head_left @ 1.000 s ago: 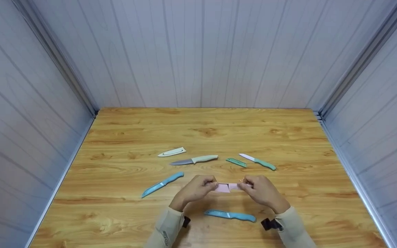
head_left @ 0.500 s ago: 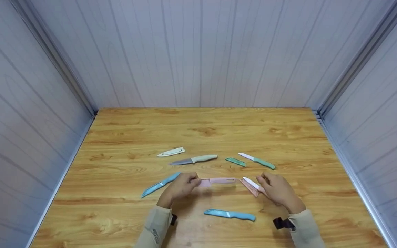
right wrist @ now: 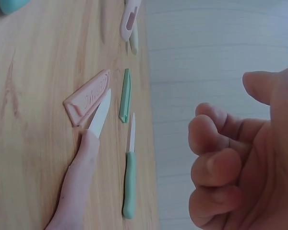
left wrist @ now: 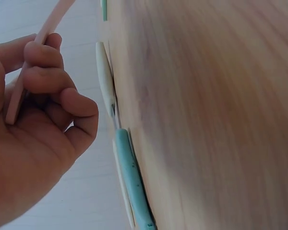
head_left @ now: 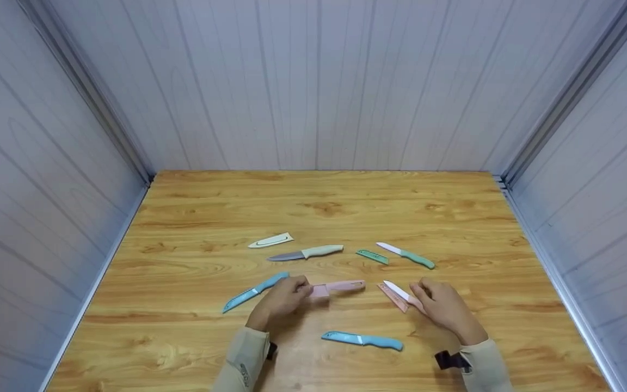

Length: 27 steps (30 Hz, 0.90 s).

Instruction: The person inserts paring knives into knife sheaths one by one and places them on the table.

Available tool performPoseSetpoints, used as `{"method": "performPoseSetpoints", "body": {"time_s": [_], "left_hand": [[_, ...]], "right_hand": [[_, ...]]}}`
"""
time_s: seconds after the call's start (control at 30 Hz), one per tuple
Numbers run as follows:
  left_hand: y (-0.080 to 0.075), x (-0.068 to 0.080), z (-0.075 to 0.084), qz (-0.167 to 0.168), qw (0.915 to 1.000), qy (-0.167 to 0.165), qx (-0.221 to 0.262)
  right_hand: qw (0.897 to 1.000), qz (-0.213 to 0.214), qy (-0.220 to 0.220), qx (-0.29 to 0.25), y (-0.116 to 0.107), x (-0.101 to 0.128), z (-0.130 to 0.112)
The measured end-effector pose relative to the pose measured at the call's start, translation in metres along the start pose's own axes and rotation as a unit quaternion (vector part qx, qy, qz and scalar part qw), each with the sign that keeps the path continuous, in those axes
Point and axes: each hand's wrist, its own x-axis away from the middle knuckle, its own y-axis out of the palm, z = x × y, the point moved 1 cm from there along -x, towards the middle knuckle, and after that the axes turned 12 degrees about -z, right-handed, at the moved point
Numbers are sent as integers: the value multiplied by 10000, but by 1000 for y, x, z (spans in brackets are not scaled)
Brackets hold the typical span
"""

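My left hand [head_left: 285, 298] grips a pink knife [head_left: 346, 285] by its sheathed end, its handle pointing right above the table. In the left wrist view, the fingers curl around the pink sheath [left wrist: 19, 93]. My right hand [head_left: 444, 305] holds nothing; in the right wrist view its fingers are loosely bent, with the thumb apart. Near it lies a smaller pink knife [right wrist: 79, 177] with a bare white blade, its blade over or against a pink sheath [right wrist: 86, 98]. In the head view, the right hand partly hides that knife's handle.
Behind lie a cream knife [head_left: 321, 250], its cream sheath [head_left: 271, 240], a green sheath [head_left: 372, 256] and a green knife [head_left: 417, 258]. Two blue sheathed knives lie at left [head_left: 243, 298] and front [head_left: 362, 340]. Panelled walls [head_left: 313, 87] enclose the wooden table.
One second ago both hands held the sheathed pink knife. The right hand has let go and moved right, uncovering the smaller pink knife; the left has carried its knife left.
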Motion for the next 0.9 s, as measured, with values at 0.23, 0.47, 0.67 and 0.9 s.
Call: {"method": "performPoseSetpoints", "body": {"time_s": [0.23,0.47,0.67,0.9], "left_hand": [[4,-1,-3,-60,9999,-134,-66],[6,-3,-6,-101,9993,-332,-158],[6,-2,-9,-138,9984,-369,-410],[9,0,-12,-41,9963,-298,-808]], "right_hand": [[9998,16,49,-169,1,2,3],[9992,-211,224,-236,4,2,6],[9991,-262,145,-294,4,3,6],[9992,-268,-19,-310,7,1,7]]}}
